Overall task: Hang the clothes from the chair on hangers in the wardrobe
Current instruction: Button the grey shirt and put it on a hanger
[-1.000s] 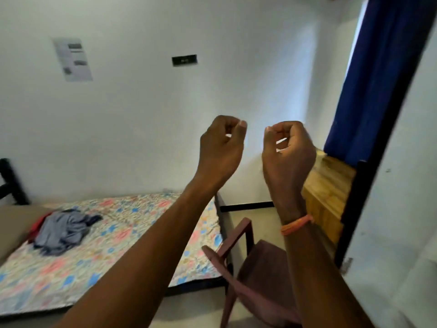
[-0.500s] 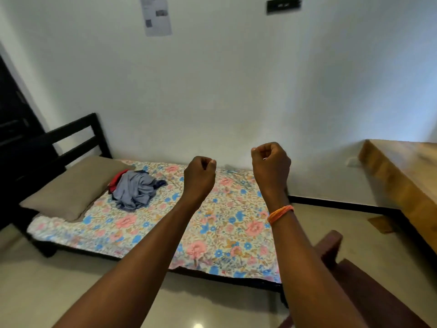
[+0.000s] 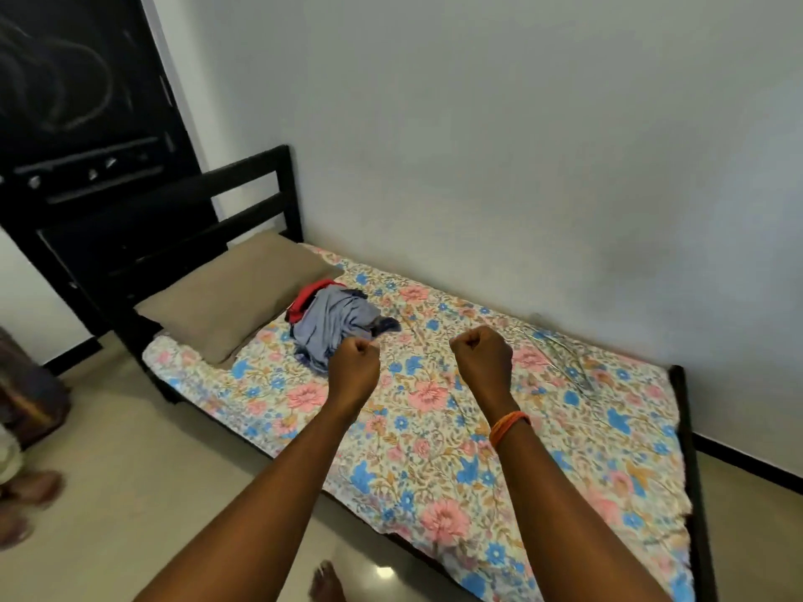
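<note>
Both arms are stretched out in front of me above a bed. My left hand (image 3: 354,369) is balled into a fist and holds nothing. My right hand (image 3: 481,360), with an orange band at the wrist, is also a fist with nothing in it. A heap of clothes (image 3: 332,325), grey-blue with a red piece under it, lies on the floral bedsheet (image 3: 434,432) just beyond my left hand, next to the pillow. Thin wire hangers (image 3: 560,356) lie on the sheet near the wall, to the right of my right hand. Neither the chair nor the wardrobe is visible.
A tan pillow (image 3: 230,297) rests against the black headboard (image 3: 243,197). A dark door (image 3: 78,89) fills the upper left. Sandals (image 3: 26,497) and a dark bag (image 3: 30,393) sit on the tiled floor at the left. My bare foot (image 3: 326,584) stands near the bed's edge.
The view has swung left from the chair and desk to the bed and headboard. Both hands have closed from loosely curled into tight fists and now sit lower, over the sheet.
</note>
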`<state>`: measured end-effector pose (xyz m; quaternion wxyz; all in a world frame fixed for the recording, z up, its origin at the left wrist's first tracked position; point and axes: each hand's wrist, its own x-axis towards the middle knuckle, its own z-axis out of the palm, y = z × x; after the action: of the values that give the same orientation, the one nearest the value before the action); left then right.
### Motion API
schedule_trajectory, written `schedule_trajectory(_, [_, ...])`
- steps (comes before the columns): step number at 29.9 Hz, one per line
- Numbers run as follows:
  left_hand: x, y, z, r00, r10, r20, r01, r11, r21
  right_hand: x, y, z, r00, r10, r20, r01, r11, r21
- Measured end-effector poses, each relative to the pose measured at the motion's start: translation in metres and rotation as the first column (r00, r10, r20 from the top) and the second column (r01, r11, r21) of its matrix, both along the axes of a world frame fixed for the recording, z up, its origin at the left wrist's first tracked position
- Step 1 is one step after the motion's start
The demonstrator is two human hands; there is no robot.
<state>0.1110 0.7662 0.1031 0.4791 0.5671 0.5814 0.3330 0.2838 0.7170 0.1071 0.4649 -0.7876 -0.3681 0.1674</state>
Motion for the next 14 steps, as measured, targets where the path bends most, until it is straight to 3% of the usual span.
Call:
schedule_trajectory(7, [-0.062, 0.166, -0.105, 0.99, 0.063, -0.128, -0.092, 0.969, -0.23, -0.057, 0.174, -0.113, 0.992, 0.037, -0.118, -0.067, 0.963, -0.261])
schedule_trajectory(14, [-0.089, 0.321, -0.191, 0.988, 0.084, -0.129, -0.122, 0.941, -0.317, -0.091, 0.344, -0.215, 0.974, 0.003, -0.228, -0.088, 0.929, -0.361])
